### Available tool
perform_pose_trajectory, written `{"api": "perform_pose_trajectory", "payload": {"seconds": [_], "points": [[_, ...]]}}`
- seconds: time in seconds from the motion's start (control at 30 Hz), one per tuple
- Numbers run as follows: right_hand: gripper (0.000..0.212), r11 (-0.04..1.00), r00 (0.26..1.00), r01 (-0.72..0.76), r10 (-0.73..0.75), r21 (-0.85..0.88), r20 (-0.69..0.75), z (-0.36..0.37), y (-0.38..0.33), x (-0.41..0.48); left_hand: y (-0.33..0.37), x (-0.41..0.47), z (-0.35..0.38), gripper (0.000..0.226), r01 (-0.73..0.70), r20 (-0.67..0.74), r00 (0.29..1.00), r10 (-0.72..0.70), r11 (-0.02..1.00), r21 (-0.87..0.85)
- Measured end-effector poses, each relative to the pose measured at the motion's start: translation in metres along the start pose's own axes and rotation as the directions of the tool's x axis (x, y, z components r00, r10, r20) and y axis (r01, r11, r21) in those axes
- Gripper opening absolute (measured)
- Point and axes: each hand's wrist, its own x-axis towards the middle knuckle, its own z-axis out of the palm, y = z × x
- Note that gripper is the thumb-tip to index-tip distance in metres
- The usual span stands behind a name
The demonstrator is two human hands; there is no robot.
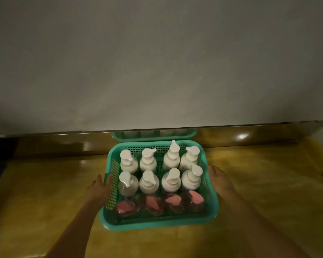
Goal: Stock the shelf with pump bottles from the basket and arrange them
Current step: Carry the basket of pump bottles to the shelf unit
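A green mesh basket (158,223) sits on a glossy yellow surface, up against the foot of a wall. It holds several white pump bottles (149,180) standing in two rows. In front of them is a row of clear bottles with pink tops (173,199). My left hand (99,187) is on the basket's left wall, thumb at the rim. My right hand (221,180) lies flat against the right wall, fingers pointing forward. Both forearms reach in from the bottom of the view. No shelf is in view.
A plain grey wall (157,62) fills the upper half. A shiny brown baseboard (250,135) runs along its foot and mirrors the basket's far rim. The yellow surface (45,192) spreads to both sides of the basket.
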Motion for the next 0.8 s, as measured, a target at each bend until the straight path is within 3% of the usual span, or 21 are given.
{"api": "perform_pose_trajectory", "payload": {"seconds": [0.3,0.63,0.8], "points": [[0.044,0.996,0.997,-0.012,0.019,0.094,-0.072,0.028,0.011,0.045,-0.012,0.056,0.043,0.055,-0.025,-0.153,0.988,-0.016,0.966,-0.259],[0.034,1.0,0.993,-0.008,0.005,-0.025,-0.12,0.033,0.015,0.053,-0.015,0.05,0.043,0.043,-0.148,-0.307,0.949,0.074,0.962,-0.228],[0.03,1.0,0.996,0.012,-0.009,0.029,-0.086,0.029,0.017,0.046,-0.015,0.042,0.041,0.043,-0.209,-0.371,0.922,0.109,0.948,-0.241]]}}
